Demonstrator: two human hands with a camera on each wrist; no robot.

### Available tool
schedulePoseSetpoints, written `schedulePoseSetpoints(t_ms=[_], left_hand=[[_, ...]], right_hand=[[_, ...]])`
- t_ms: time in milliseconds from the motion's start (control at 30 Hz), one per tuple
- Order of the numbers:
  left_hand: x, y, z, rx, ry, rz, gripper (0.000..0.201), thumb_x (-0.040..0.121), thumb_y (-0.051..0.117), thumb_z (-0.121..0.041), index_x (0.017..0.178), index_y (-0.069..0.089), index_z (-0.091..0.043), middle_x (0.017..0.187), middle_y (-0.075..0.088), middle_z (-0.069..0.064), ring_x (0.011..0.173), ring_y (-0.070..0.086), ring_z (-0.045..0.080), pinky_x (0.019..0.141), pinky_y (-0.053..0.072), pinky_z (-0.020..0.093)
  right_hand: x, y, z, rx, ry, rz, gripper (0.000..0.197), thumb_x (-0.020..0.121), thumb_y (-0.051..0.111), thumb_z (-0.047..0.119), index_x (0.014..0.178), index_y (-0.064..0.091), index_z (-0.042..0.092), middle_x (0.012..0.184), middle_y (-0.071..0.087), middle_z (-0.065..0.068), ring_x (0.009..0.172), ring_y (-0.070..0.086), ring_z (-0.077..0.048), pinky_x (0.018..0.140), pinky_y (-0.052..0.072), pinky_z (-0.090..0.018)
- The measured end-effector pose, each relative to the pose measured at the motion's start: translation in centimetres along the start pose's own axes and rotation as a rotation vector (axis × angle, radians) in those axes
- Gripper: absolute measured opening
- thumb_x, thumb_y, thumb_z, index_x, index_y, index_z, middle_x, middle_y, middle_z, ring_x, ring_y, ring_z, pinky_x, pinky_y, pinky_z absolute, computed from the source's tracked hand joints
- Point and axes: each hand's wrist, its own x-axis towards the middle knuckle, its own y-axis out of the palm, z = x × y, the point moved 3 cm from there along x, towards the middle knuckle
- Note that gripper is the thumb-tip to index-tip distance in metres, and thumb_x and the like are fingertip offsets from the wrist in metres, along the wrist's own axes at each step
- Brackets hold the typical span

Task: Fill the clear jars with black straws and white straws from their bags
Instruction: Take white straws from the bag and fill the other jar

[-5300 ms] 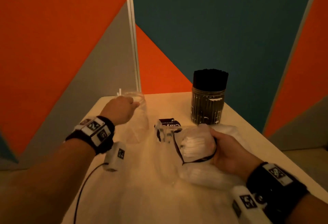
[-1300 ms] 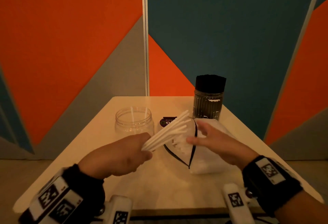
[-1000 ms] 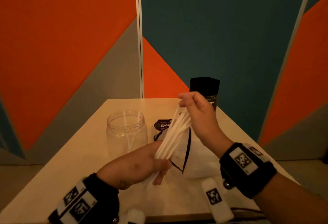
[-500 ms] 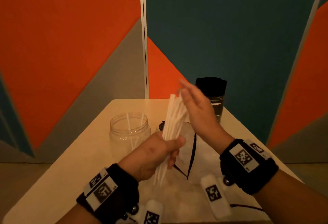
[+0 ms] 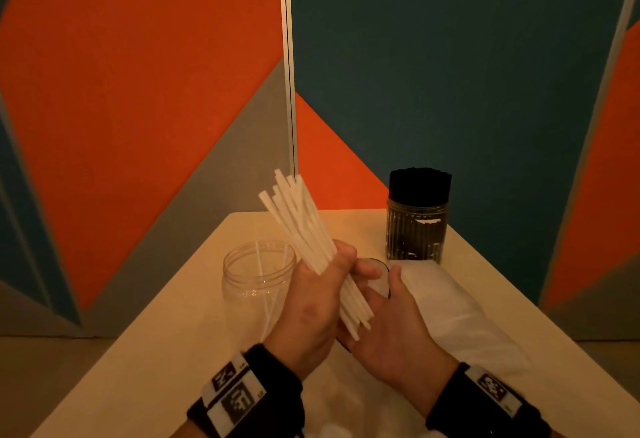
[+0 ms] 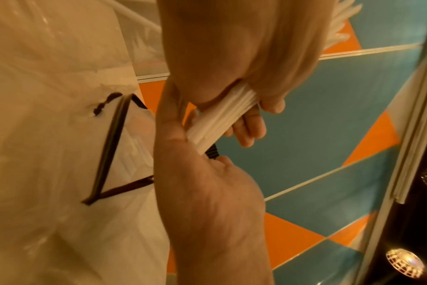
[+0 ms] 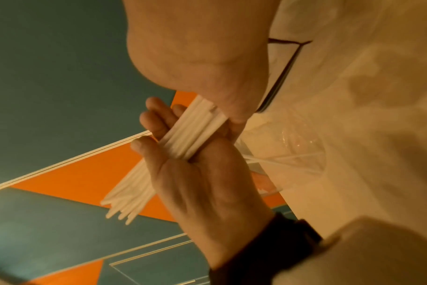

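My left hand (image 5: 320, 302) grips a bundle of white straws (image 5: 304, 229) above the table, their tops leaning up and to the left. My right hand (image 5: 393, 328) lies open under the bundle, palm against the lower straw ends. The left wrist view shows my left fingers (image 6: 246, 125) curled round the white straws (image 6: 219, 119), whose ends meet the right palm (image 6: 202, 192). A clear jar (image 5: 258, 281) with a couple of white straws stands just left of my hands. The white straws' bag (image 5: 450, 316) lies on the right. The black-straw jar (image 5: 417, 221) stands full behind it.
The pale table (image 5: 156, 351) ends in a front edge near my wrists and a right edge past the bag. Orange, grey and teal wall panels (image 5: 450, 73) close off the back. A dark round label or lid (image 5: 379, 262) peeks out behind my right hand.
My right hand has dropped from the straw tops to the lower ends, palm up. The bundle in my left hand has tipped from near upright to leaning left.
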Motion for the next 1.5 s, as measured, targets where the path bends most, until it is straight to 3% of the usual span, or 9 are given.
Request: schedulePoseSetpoints(t_ms=[233, 433, 533, 633, 867, 1100, 1267, 1400, 1500], left_hand=[[-0.6, 0.0, -0.2, 0.031, 0.011, -0.001, 0.019, 0.098, 0.055, -0.014, 0.081, 0.063, -0.012, 0.077, 0.068, 0.019, 0.078, 0.069, 0.028, 0.074, 0.057, 0.035], [-0.9, -0.4, 0.5, 0.313, 0.065, 0.014, 0.018, 0.095, 0.058, -0.02, 0.082, 0.066, -0.011, 0.081, 0.073, 0.009, 0.085, 0.071, 0.02, 0.085, 0.055, 0.038], [-1.1, -0.5, 0.5, 0.435, 0.103, 0.014, 0.015, 0.083, 0.067, -0.028, 0.072, 0.072, -0.018, 0.083, 0.071, 0.002, 0.089, 0.068, 0.014, 0.082, 0.053, 0.034], [-1.2, -0.7, 0.8, 0.416, 0.078, 0.036, 0.016, 0.086, 0.07, -0.02, 0.07, 0.074, -0.019, 0.081, 0.069, -0.004, 0.087, 0.066, 0.008, 0.079, 0.049, 0.029], [-0.6, -0.9, 0.1, 0.439, 0.052, 0.075, 0.012, 0.086, 0.074, -0.018, 0.079, 0.072, -0.008, 0.078, 0.072, 0.004, 0.081, 0.069, 0.016, 0.07, 0.051, 0.028], [0.8, -0.5, -3.2, 0.187, 0.146, 0.024, 0.016, 0.095, 0.061, -0.018, 0.08, 0.064, -0.015, 0.07, 0.068, 0.013, 0.069, 0.07, 0.026, 0.072, 0.059, 0.041], [0.2, -0.8, -1.7, 0.222, 0.127, -0.016, 0.033, 0.097, 0.057, -0.032, 0.079, 0.057, -0.005, 0.065, 0.06, 0.023, 0.06, 0.065, 0.019, 0.061, 0.051, 0.026], [0.3, -1.2, -2.0, 0.166, 0.103, 0.012, 0.023, 0.1, 0.056, -0.02, 0.079, 0.055, -0.009, 0.06, 0.055, 0.01, 0.06, 0.063, 0.021, 0.062, 0.052, 0.029], [0.8, -1.6, -3.7, 0.209, 0.149, 0.064, 0.028, 0.099, 0.055, -0.023, 0.071, 0.056, -0.017, 0.059, 0.055, 0.006, 0.059, 0.063, 0.022, 0.058, 0.05, 0.03]], right_hand=[[-0.1, 0.2, -0.7, -0.036, 0.049, 0.015, 0.078, 0.096, 0.033, 0.073, 0.134, 0.064, 0.013, 0.133, 0.064, -0.018, 0.127, 0.058, -0.037, 0.114, 0.038, -0.051], [-0.1, 0.1, -1.9, -0.261, 0.096, -0.152, 0.053, 0.091, 0.054, 0.065, 0.112, 0.077, 0.022, 0.115, 0.075, -0.008, 0.118, 0.064, -0.029, 0.105, 0.044, -0.043], [0.3, -0.4, -2.3, -0.284, 0.055, -0.204, 0.045, 0.092, 0.059, 0.059, 0.11, 0.077, 0.021, 0.109, 0.076, -0.006, 0.115, 0.066, -0.024, 0.089, 0.047, -0.032], [0.6, -0.5, -2.7, -0.264, 0.041, -0.197, 0.038, 0.094, 0.056, 0.053, 0.11, 0.076, 0.025, 0.102, 0.076, -0.001, 0.089, 0.065, -0.016, 0.054, 0.038, -0.022], [1.0, -0.4, -2.2, -0.27, -0.077, -0.23, 0.033, 0.097, 0.059, 0.046, 0.095, 0.079, 0.02, 0.066, 0.058, -0.001, 0.047, 0.039, -0.008, 0.033, 0.021, -0.017], [0.5, -0.5, -1.6, -0.259, -0.023, -0.304, 0.022, 0.1, 0.057, 0.026, 0.083, 0.058, 0.012, 0.05, 0.047, -0.003, 0.035, 0.036, -0.008, 0.029, 0.023, -0.016], [0.3, -0.4, -2.3, -0.149, 0.152, -0.265, 0.035, 0.096, 0.064, 0.039, 0.107, 0.071, 0.006, 0.09, 0.063, -0.012, 0.07, 0.061, -0.018, 0.054, 0.055, -0.028], [0.1, -0.3, -2.7, -0.29, 0.208, -0.246, 0.038, 0.097, 0.059, 0.041, 0.079, 0.061, 0.008, 0.059, 0.051, -0.004, 0.039, 0.046, -0.009, 0.034, 0.037, -0.016], [0.3, 0.7, -2.4, -0.44, 0.088, -0.245, 0.036, 0.099, 0.055, 0.042, 0.085, 0.063, 0.01, 0.061, 0.053, -0.005, 0.043, 0.048, -0.011, 0.038, 0.037, -0.019]])
